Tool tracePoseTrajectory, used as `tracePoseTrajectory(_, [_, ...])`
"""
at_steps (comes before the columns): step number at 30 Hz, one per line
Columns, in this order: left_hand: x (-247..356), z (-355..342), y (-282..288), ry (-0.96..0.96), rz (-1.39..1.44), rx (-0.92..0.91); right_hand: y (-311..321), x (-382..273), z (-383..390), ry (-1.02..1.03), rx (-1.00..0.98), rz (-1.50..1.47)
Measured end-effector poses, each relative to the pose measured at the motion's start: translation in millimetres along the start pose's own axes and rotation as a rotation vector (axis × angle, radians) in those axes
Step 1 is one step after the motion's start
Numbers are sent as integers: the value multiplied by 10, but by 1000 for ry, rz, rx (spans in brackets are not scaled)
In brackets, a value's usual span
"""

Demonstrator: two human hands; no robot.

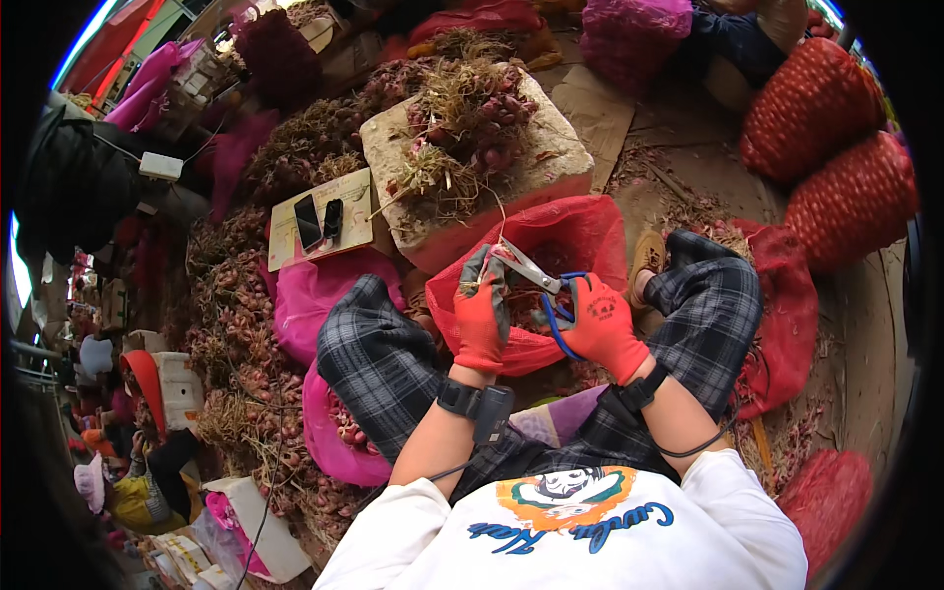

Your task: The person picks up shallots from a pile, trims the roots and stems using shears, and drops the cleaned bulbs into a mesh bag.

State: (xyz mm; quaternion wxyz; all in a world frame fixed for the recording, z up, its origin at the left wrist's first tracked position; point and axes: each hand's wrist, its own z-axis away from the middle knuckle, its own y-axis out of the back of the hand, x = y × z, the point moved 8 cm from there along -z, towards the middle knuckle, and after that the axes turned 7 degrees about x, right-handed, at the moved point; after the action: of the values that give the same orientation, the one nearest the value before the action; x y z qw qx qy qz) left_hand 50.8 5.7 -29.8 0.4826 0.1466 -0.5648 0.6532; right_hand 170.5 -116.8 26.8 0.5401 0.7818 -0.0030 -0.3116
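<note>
Both my hands wear red gloves with grey palms. My right hand [602,320] is closed round the blue handles of a pair of scissors [531,267]. The metal blades reach left to the fingertips of my left hand [480,310]. That hand is closed on a shallot [500,254], mostly hidden by the fingers, and a thin dry stalk rises from it. Below both hands, between my knees, a red mesh bag [580,224] lies with its mouth open. Just beyond the bag, a pile of shallots [482,123] with dry tops lies on a pale foam block [388,147].
Left of the block, a phone [308,222] and a small black device [333,218] lie on a board [283,241]. Heaped shallots [231,344] spread along my left, beside a pink mesh bag [329,433]. Full red mesh sacks [851,202] stand at the far right. Another person [752,44] sits beyond.
</note>
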Motion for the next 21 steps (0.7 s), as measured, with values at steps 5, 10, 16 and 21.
tracePoseTrajectory(5, [-40,-44,33,-67,-1,-119,8,-20,-6,-20,-16,20])
tracePoseTrajectory(10, [26,105,-191,-103,-173,-117,-24,127,-6,-36,12,102])
tracePoseTrajectory(16, [36,122,-231,77,-143,-123,-165,323,-11,-90,-143,-181])
tracePoseTrajectory(21, [43,90,-261,95,-36,-185,-129,261,-1,-201,-312,-527])
